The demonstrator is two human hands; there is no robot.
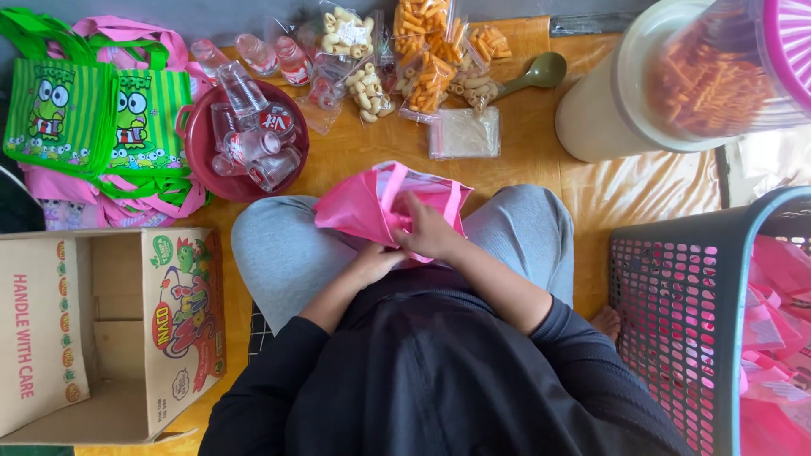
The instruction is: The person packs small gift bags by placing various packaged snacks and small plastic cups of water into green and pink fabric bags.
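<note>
Your right hand [431, 232] closes its fingers over the near edge of the pink bag [372, 207], and your left hand [372, 260] pinches the same edge from below, fingers together on the fabric. The bag lies on your lap at the centre of the frame, its mouth turned up toward the snacks; whether anything is inside it cannot be told from here.

Beyond your knees, at top centre, sealed snack packets [422, 63] of pale and orange crisps sit on the yellow mat [541, 160], with a flat clear packet [465, 133] and a green spoon [536, 74] beside them. At upper left of centre a red tray [198, 156] holds clear water cups [253, 143], with more cups just above it. These supplies look largely undrawn.

At upper left lies a stack of green bags [80, 114] on more pink ones, apparently flat and unfilled. At lower left a cardboard box [110, 338] stands open. At upper right a large clear jar [693, 76] holds orange crisps. At lower right a dark basket [676, 312] already holds a heap of pink bags [773, 338], so by this view a good share of the work appears done, with the upper-left stack left.
</note>
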